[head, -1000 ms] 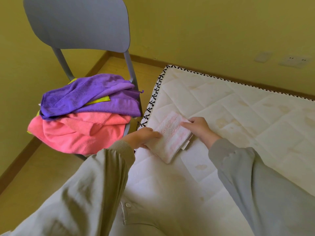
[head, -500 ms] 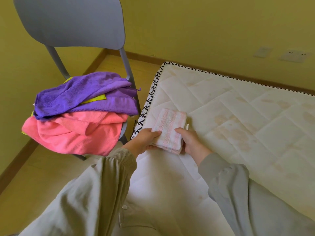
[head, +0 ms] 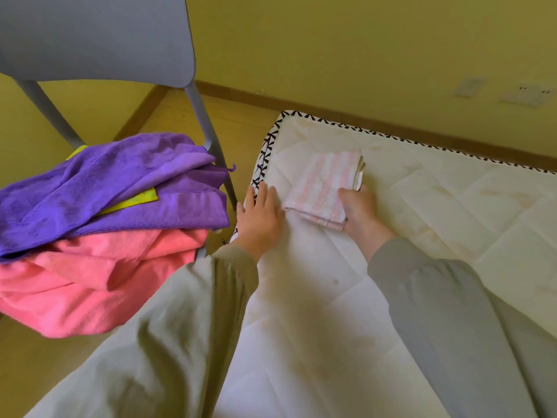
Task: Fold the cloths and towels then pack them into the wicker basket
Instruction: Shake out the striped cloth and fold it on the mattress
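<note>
Head view: folded towel [head: 324, 188], pink-and-white striped terry, roughly square, lies on the mattress [head: 437, 212] near its corner, close to the black-stitched edge. Right hand [head: 360, 212] grips the towel's near right side, thumb on top. Left hand [head: 260, 215] lies flat, fingers straight and spread, at the mattress edge just beside the towel. Quilted white mattress is open to the right. On the left, a grey plastic chair [head: 96, 37] is piled with fluffy purple towels [head: 105, 182], a yellow cloth [head: 132, 200] and a pink towel [head: 90, 276] overhanging the seat.
</note>
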The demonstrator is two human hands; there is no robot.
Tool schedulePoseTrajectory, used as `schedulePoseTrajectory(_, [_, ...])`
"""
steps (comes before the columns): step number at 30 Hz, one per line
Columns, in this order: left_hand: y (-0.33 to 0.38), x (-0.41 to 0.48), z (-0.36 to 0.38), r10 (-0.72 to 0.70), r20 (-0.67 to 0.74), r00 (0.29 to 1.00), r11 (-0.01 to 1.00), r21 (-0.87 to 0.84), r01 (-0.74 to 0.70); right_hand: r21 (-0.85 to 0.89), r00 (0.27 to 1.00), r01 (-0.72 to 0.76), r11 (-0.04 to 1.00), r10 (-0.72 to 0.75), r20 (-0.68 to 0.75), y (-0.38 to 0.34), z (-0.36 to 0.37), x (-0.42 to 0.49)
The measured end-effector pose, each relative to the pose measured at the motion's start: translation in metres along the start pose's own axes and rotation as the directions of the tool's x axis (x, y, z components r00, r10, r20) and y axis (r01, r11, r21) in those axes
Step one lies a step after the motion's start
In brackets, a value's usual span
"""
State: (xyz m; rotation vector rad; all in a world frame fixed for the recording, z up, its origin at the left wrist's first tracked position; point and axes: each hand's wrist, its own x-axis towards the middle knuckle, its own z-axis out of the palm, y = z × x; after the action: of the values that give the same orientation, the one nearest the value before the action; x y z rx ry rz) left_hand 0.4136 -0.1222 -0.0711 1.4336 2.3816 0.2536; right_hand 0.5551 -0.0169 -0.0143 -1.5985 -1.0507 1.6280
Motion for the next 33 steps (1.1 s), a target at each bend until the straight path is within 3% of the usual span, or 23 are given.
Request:
schedulePoseTrajectory(2, [0.0, 0.007, 0.01, 0.027, -0.025, 0.999, 0.984, 0.177, -0.023, -0.033, 1.0, -0.009, 0.999, 0.01, 0.025, -0.007, 0.008, 0.015])
schedulePoseTrajectory(4, [-0.002, 0.013, 0.013, 0.084, -0.063, 0.994, 0.967, 0.245, -0.066, -0.117, 0.999, 0.003, 0.993, 0.001, 0.036, -0.01, 0.015, 0.029])
schedulePoseTrajectory(7, [-0.006, 0.031, 0.013, 0.146, -0.075, 0.987, 0.964, 0.235, -0.124, -0.155, 0.998, -0.004, 0.988, 0.013, 0.057, -0.014, 0.025, 0.048])
schedulePoseTrajectory(13, [-0.009, 0.039, 0.017, 0.143, -0.131, 0.981, 0.981, 0.151, -0.123, -0.028, 0.989, 0.029, 0.999, -0.025, 0.143, -0.037, 0.049, 0.078])
schedulePoseTrajectory(17, [-0.008, 0.041, 0.016, 0.14, -0.169, 0.976, 0.986, 0.112, -0.122, -0.318, 0.996, 0.09, 0.944, -0.079, 0.048, -0.024, 0.052, 0.087])
schedulePoseTrajectory(23, [-0.007, 0.039, 0.015, 0.145, -0.259, 0.955, 0.989, 0.029, -0.143, -0.505, 0.96, 0.247, 0.827, -0.281, 0.011, -0.013, 0.057, 0.088])
schedulePoseTrajectory(25, [-0.007, 0.037, 0.015, 0.174, -0.283, 0.943, 0.984, 0.019, -0.176, -0.598, 0.852, 0.407, 0.69, -0.523, -0.025, -0.016, 0.055, 0.08])
schedulePoseTrajectory(27, [-0.007, 0.037, 0.015, 0.188, -0.281, 0.941, 0.982, 0.023, -0.189, -0.745, 0.627, 0.566, 0.351, -0.77, 0.114, -0.02, 0.057, 0.075])
schedulePoseTrajectory(28, [-0.007, 0.037, 0.015, 0.193, -0.276, 0.942, 0.981, 0.03, -0.193, -0.786, 0.573, 0.586, 0.196, -0.786, 0.231, -0.02, 0.061, 0.076])
schedulePoseTrajectory(30, [-0.006, 0.038, 0.014, 0.203, -0.26, 0.944, 0.979, 0.045, -0.198, -0.824, 0.637, 0.567, 0.024, -0.646, 0.42, -0.013, 0.068, 0.085])
schedulePoseTrajectory(32, [-0.007, 0.039, 0.014, 0.208, -0.247, 0.946, 0.978, 0.063, -0.198, -0.851, 0.736, 0.524, -0.031, -0.487, 0.471, 0.006, 0.069, 0.096])
schedulePoseTrajectory(33, [-0.007, 0.039, 0.014, 0.21, -0.242, 0.947, 0.978, 0.072, -0.198, -0.859, 0.751, 0.51, -0.049, -0.461, 0.473, 0.014, 0.068, 0.099])
